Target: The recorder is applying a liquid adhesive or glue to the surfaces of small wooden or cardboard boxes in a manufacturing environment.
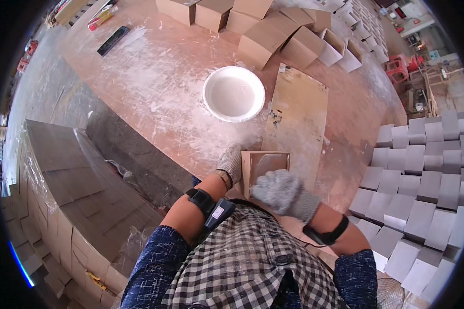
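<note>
At the near edge of the table (154,87), just in front of our checked shirt, we hold a small open box (265,167) of brown board, its mouth facing up toward us. Our left hand (230,162), in a grey knit glove, is closed on the box's left wall. Our right hand (281,191), gloved the same, lies over the lower right corner; whether its fingers grip the box or only press on it we cannot tell, as the glove hides them. Both wrists carry black straps.

The box touches the near end of a flat brown board (296,116) smeared with white. Just beyond and left of it stands a white bowl (234,93), seemingly holding white paste, amid white smears on the tabletop.

To our left, a wrapped stack of flat grey sheets (72,175) stands beside the table. To our right, rows of grey-white boxes (423,170) cover the floor, set close together. At the far side of the table a cluster of brown boxes (273,26) sits in a group, with more pale boxes (345,49) behind them.

Judgement on progress: many boxes appear already made up and laid out, so the run seems well advanced. The one in hand is apparently mid-step, and the tall stack of sheets suggests much stock remains.
</note>
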### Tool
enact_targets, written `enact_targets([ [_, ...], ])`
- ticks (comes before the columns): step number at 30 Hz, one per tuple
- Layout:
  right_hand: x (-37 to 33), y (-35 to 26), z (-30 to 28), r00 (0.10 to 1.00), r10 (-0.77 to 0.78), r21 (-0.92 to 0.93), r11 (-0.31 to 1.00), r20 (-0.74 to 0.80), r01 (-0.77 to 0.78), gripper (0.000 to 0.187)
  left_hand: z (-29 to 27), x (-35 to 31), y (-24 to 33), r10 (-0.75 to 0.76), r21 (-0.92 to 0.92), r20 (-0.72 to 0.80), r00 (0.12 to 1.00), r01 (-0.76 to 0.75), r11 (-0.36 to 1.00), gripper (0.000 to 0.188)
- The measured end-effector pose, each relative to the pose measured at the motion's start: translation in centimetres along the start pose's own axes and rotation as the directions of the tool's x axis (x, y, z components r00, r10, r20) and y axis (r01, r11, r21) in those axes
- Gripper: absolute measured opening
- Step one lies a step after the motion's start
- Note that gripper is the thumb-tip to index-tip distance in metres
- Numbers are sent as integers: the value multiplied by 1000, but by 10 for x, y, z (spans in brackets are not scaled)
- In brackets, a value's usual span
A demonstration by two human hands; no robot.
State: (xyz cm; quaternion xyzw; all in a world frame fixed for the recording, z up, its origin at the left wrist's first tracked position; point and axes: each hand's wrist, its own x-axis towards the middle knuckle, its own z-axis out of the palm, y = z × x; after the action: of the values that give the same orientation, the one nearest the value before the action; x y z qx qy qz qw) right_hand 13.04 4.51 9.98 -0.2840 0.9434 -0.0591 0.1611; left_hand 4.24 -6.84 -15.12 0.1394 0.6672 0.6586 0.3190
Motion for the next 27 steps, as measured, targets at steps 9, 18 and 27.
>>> enact_targets([
  [9,-16,4,6,853,489,-35,870,185,-491,13,-3,-12,45,-506,-473,66,860,473,743,32],
  [18,-18,-6,33,614,773,305,630,-158,-714,15,-4,-6,22,-488,-566,113,866,459,685,33],
  [27,2,14,11,453,884,377,462,-118,-803,20,-1,-5,29,-365,-416,55,930,353,838,27],
])
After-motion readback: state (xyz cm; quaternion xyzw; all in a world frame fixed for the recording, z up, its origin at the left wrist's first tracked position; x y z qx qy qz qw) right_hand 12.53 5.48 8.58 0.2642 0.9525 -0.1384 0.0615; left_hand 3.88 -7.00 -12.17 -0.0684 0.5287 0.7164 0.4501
